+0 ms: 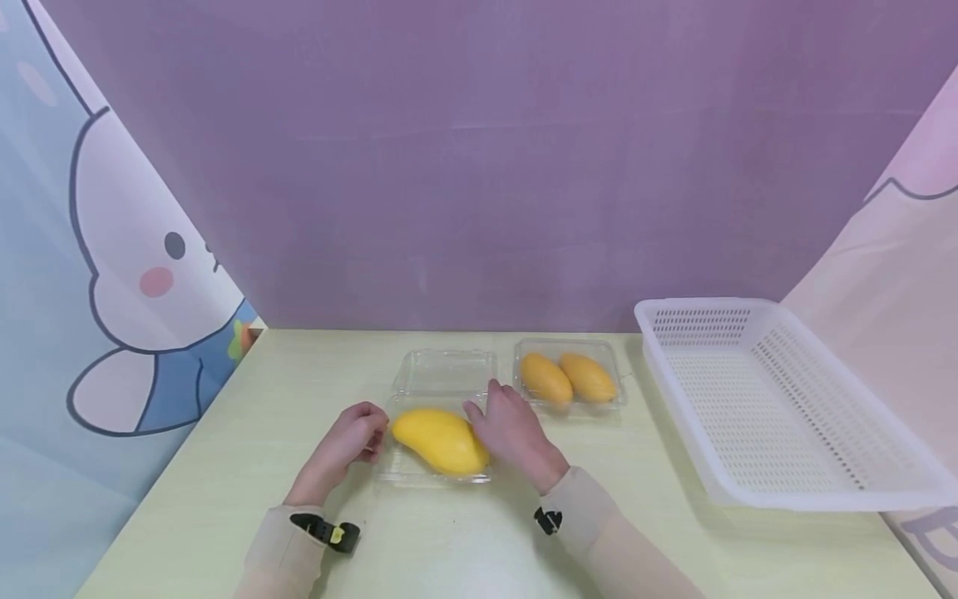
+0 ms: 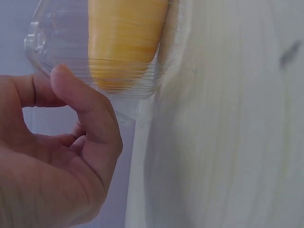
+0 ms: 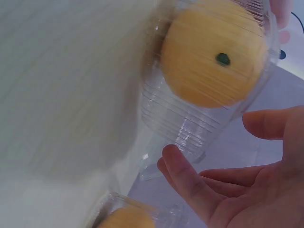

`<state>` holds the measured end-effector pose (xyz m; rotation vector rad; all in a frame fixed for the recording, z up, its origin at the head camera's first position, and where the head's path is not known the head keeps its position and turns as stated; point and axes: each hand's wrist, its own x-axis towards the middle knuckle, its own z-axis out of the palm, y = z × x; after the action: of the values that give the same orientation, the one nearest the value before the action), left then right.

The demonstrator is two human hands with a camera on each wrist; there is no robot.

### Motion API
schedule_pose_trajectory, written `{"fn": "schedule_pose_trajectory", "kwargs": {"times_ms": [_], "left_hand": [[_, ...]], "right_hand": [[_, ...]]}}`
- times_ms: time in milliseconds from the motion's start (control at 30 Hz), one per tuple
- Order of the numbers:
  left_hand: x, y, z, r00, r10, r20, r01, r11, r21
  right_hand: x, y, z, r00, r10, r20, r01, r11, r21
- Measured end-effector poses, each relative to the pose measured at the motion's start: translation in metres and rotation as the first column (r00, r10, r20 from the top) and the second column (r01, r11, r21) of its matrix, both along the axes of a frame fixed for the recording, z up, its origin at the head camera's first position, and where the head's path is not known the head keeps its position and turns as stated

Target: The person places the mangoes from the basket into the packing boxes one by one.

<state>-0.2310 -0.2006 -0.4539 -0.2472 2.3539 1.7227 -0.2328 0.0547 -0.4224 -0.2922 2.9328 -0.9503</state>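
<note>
A large yellow mango [image 1: 440, 441] lies in an open clear plastic clamshell box [image 1: 397, 470], whose lid [image 1: 446, 372] is folded back behind it. At the box's left side is my left hand [image 1: 350, 439]; its thumb and curled index finger pinch the rim near a corner in the left wrist view. My right hand [image 1: 512, 431] is at the right side, thumb and fingers spread around the box's corner. The right wrist view shows the mango's end with a green stem spot [image 3: 222, 59] through the ribbed wall. Whether the right fingertips touch the plastic, I cannot tell.
Behind my right hand, a second clear box [image 1: 618, 366] contains two smaller orange-yellow mangoes [image 1: 589, 378]. A white perforated plastic basket [image 1: 677, 416] stands on the right of the pale table [image 1: 224, 466]. A purple panel [image 1: 464, 183] rises along the table's back edge.
</note>
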Motion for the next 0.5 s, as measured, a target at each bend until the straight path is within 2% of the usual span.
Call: {"fn": "schedule_pose_trajectory", "kwargs": {"times_ms": [500], "left_hand": [[0.0,0.001,0.001,1.0,0.01,0.0,-0.01,1.0,0.004]], "right_hand": [[-0.01,0.0,-0.012,0.997,-0.011,0.072,0.017,0.996,-0.084]]}}
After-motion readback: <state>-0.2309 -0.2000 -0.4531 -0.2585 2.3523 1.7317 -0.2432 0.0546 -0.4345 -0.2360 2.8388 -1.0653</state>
